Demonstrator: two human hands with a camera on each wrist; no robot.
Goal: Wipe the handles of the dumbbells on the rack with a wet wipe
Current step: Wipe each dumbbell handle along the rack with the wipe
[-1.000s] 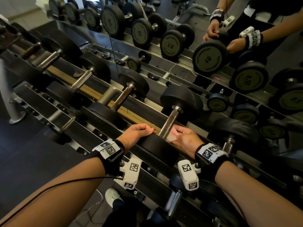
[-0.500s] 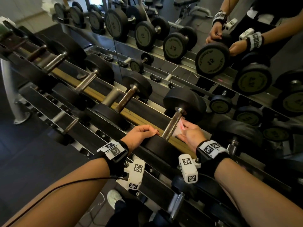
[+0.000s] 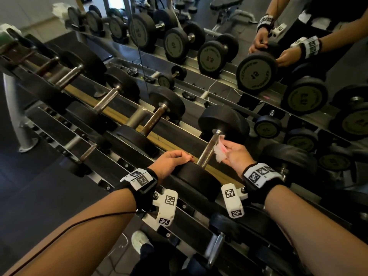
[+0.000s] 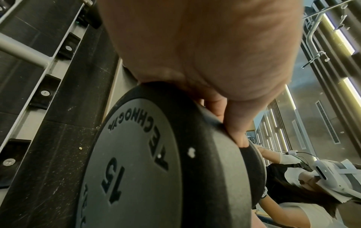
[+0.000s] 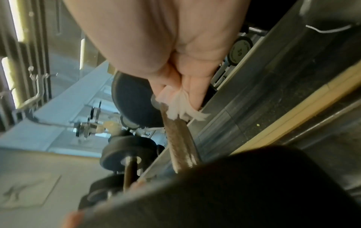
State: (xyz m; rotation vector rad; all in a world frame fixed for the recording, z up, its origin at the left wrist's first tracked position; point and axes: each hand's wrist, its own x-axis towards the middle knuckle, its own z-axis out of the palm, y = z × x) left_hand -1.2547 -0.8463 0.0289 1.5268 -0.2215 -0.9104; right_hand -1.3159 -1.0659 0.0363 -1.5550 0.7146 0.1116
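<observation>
1. At the far left of the head view, the rack [image 3: 59,124] runs diagonally away from you, its top tier holding a row of dumbbells with bare metal handles; a rusty brown one [image 3: 153,121] lies just left of the dumbbell you are working on.
2. Your left hand [image 3: 171,160] rests on the near weight [image 3: 196,180] of that dumbbell, fingers curled over its rim. The left wrist view shows the palm and fingers [image 4: 232,123] wrapped on the black edge of the weight [image 4: 148,169], whose face reads 15.
3. The handle [image 3: 209,150] rises from the near weight up and right to the far weight [image 3: 225,120]. The dumbbell sits across the rack's top tier, directly ahead of you between your two hands.
4. Your right hand [image 3: 235,154] pinches the wipe [image 3: 220,150], a crumpled white wad, and holds it against the right side of the handle's upper half, close to the far weight. In the right wrist view the wipe [image 5: 181,106] bunches out between thumb and fingers where they meet the handle [image 5: 179,138].
5. Further right, another black dumbbell [image 3: 288,158] sits on the same tier, just beyond your right wrist.
6. Behind the rack, a mirror [image 3: 239,62] reflects the dumbbells and both your hands.
</observation>
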